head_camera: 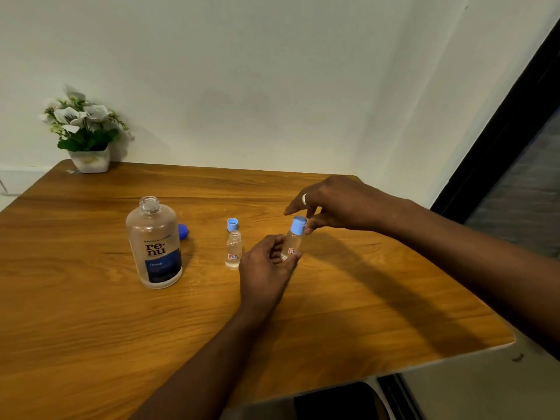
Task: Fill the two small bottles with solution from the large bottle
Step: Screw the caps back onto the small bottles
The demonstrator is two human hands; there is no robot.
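The large clear bottle (pixel 155 244) with a dark blue label stands uncapped on the wooden table (pixel 91 313), its dark blue cap (pixel 183 231) lying just behind it to the right. One small bottle (pixel 233 250) stands open, with its light blue cap (pixel 232 224) lying behind it. My left hand (pixel 266 268) holds the second small bottle (pixel 292 244) by its lower body, tilted slightly. My right hand (pixel 330 204) pinches the light blue cap (pixel 298 224) sitting on that bottle's neck.
A white pot of white flowers (pixel 86 131) sits at the table's far left corner against the wall. The table's right edge runs diagonally near a dark door frame (pixel 515 122).
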